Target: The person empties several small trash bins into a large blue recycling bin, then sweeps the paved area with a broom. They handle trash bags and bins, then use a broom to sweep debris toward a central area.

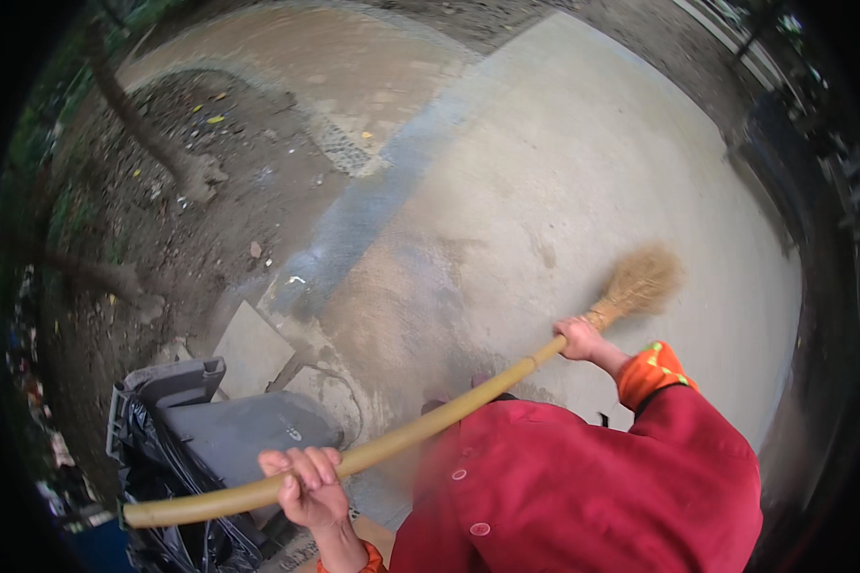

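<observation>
A broom with a long bamboo handle (430, 427) slants across my body, from the lower left up to the right. At its far right end the straw bristles (645, 279) are held off to my side, blurred at the tips. My right hand (580, 338) grips the handle just below the bound neck of the bristles. Nearer the other end, my left hand (312, 487) holds the bamboo with its fingers curled over it. The handle's butt crosses in front of a grey wheeled bin (251, 430) lined with a black plastic bag (158, 458).
Pale concrete paving (580, 165) spreads ahead and to the right, with a damp brownish patch (401, 301) before my feet. Bare soil (236, 165) with scattered leaves and litter lies left, where a tree trunk (143, 136) stands. A flat slab (254, 351) lies beside the bin.
</observation>
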Action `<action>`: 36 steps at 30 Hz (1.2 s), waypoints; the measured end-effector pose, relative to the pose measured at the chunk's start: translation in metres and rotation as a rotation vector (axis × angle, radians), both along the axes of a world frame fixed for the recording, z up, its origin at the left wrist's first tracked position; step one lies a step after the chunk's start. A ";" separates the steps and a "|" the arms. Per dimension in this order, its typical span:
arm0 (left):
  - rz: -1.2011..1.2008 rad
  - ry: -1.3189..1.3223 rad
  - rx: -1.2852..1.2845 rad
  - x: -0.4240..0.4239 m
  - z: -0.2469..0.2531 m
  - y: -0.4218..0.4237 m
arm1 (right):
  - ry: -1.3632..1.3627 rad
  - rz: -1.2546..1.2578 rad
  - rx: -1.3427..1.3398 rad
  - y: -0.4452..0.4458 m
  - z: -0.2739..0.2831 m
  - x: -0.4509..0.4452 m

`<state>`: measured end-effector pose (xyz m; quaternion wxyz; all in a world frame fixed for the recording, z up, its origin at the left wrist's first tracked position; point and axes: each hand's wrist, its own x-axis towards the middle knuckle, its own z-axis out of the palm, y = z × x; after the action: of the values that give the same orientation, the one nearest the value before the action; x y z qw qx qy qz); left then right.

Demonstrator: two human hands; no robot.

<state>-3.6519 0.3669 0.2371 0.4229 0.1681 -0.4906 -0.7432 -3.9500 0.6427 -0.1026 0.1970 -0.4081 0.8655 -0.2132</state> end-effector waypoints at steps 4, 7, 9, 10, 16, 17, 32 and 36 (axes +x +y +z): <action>0.104 0.172 0.091 -0.013 -0.014 -0.028 | -0.005 0.050 0.154 0.002 0.034 -0.008; 0.083 0.335 0.122 -0.009 -0.013 -0.076 | 0.047 0.010 0.081 -0.044 0.040 0.006; 0.088 0.403 0.088 -0.014 -0.015 -0.110 | 0.056 0.010 0.049 -0.071 0.048 0.002; 0.047 0.453 0.071 -0.014 -0.016 -0.128 | 0.072 0.027 0.034 -0.092 0.055 -0.006; 0.203 0.353 -0.134 0.034 0.084 -0.213 | -0.010 0.189 -0.133 -0.255 0.096 0.006; 0.285 0.247 -0.254 0.063 0.114 -0.202 | -0.091 0.267 -0.184 -0.287 0.113 0.021; 0.206 0.278 -1.017 -0.040 0.195 -0.045 | 0.156 0.638 -1.224 -0.580 0.323 0.018; 0.081 0.307 -1.001 -0.072 0.206 -0.081 | 0.070 0.521 -1.205 -0.538 0.295 0.001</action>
<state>-3.7238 0.2862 0.4426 0.5468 -0.1466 -0.7111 -0.4170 -3.9493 0.1050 0.1923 -0.0490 -0.6501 0.4732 -0.5926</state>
